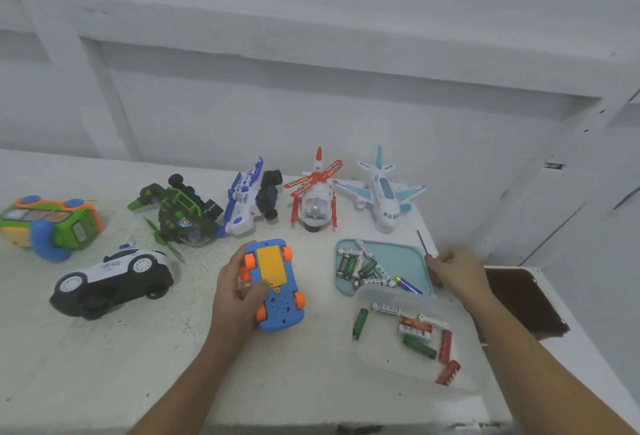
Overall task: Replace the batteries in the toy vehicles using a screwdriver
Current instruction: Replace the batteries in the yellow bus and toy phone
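**Blue car belly-up in one hand, screwdriver in the other**

From the head view, the person's two hands are well apart over the white table (311, 382). The left hand (239, 292) grips the blue toy car (273, 289), fingers wrapped along its far side and the thumb pressed on its underside. The car lies upside down, orange wheels up and a yellow panel showing, its lower end resting on the table.

The right hand (457, 272) is curled round the red handle of the screwdriver (427, 256), whose dark shaft points up and away from the person. Most of the handle is hidden by the fingers, so I can't say exactly how it is pinched.

Between the hands, closer to the right one, sits a teal tray (405, 258) with a heap of batteries (360, 266) in its left part. Just below that hand's wrist is a clear container (388, 369) holding loose red, green and white cells (419, 330).

Beyond the hands the other toys stand in a row: a white and light-blue airplane (381, 199), a red and white helicopter (315, 199), a blue and white toy (246, 195) and a green helicopter (183, 216). Left of the left hand lie a police car (114, 275) and, further off, a green and orange bus (48, 223).
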The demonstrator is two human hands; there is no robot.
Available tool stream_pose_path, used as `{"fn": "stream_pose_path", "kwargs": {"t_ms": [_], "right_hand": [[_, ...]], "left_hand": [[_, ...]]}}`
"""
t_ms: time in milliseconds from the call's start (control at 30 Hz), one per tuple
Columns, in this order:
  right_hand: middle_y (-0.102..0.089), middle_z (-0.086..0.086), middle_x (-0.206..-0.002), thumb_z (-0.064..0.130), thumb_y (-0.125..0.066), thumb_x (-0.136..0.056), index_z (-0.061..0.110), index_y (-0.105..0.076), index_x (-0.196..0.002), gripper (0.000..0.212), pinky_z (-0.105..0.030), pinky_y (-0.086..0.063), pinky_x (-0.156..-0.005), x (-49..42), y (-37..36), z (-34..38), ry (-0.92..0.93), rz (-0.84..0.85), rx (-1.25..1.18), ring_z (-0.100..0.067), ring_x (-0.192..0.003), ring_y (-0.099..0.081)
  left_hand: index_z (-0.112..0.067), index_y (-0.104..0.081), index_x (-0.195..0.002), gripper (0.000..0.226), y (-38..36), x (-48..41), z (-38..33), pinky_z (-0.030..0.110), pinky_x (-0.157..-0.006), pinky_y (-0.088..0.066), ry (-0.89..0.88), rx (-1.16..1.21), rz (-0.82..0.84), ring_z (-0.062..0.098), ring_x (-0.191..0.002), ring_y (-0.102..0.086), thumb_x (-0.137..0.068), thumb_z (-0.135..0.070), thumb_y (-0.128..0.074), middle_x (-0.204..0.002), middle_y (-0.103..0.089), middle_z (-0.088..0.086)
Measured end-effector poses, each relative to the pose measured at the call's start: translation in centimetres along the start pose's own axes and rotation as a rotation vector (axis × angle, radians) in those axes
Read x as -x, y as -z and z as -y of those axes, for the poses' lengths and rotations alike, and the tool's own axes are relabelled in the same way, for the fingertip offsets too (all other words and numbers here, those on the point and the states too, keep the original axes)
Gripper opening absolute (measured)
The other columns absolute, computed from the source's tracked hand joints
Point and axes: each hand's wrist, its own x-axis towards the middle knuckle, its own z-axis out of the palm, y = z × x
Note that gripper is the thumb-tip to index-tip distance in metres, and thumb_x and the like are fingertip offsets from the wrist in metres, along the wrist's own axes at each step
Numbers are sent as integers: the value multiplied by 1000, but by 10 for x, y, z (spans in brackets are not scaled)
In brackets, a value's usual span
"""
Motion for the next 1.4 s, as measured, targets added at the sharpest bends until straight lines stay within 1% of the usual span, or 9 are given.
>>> {"fn": "stream_pose_path", "kwargs": {"t_ms": [167,467,633,733,833,933,1167,1300,1400], "right_hand": [[-67,-8,-84,25,-64,-90,7,-60,-90,18,-32,-40,-66,5,4,0,47,6,-14,-23,-82,-60],[-59,-7,-104,22,-66,-89,22,-55,-99,15,-32,-46,-75,41,12,45,303,-33,5,-23,-86,-59],[-61,14,-101,23,-65,-91,27,-63,-101,11,-11,-43,-68,116,-9,100,509,189,-144,-1,-83,-58],[-59,15,-110,26,-64,-91,31,-63,-112,22,-7,-39,-74,148,-44,114,639,354,-130,2,-90,-54],[-52,11,-119,40,-60,-89,28,-58,-128,41,-12,-33,-87,165,-74,123,711,378,-76,-4,-105,-46],[-44,11,-119,61,-43,-78,34,-51,-131,60,-24,-35,-91,175,-92,127,737,305,-23,-12,-109,-40],[-51,9,-113,53,-60,-74,30,-50,-121,53,-35,-43,-82,184,-113,134,726,103,-64,-18,-99,-51],[-57,13,-118,24,-76,-81,28,-51,-122,48,-23,-54,-77,179,-104,134,449,286,-457,-1,-96,-60],[-64,4,-119,15,-78,-81,28,-55,-120,47,-25,-55,-69,176,-102,130,244,383,-732,-9,-95,-67]], "left_hand": [[-59,-64,-101,46,0,0,0,31,-66,-60,-3,-57,-2,24,-94,-72,-60,-38,-63,-107,-70,-2],[-64,-65,-93,58,-5,0,-8,24,-61,-58,2,-23,56,10,-87,-73,-69,-12,-58,-92,-73,-20],[-32,-55,-127,63,1,1,-9,36,-69,-60,106,62,80,26,-101,-71,-68,-17,-67,-115,-70,3],[-43,-57,-120,58,3,2,-18,34,-70,-60,147,47,76,23,-98,-72,-63,-37,-70,-112,-72,-3],[-54,-62,-105,28,4,1,-31,34,-64,-59,160,-13,106,17,-90,-73,-90,-31,-62,-104,-74,-7],[-59,-67,-92,38,9,2,-44,33,-56,-57,172,-35,134,11,-80,-72,-99,-25,-52,-95,-74,-13],[-57,-63,-114,35,24,1,-51,38,-60,-59,193,14,69,18,-99,-70,-103,-27,-46,-122,-63,-1],[-53,-44,-136,50,37,4,-44,40,-60,-60,171,6,11,17,-99,-70,-98,-22,-58,-138,-46,-2],[-50,-40,-135,67,42,7,-41,34,-58,-59,108,-25,-19,10,-88,-71,-93,-4,-64,-129,-45,-6]]}}
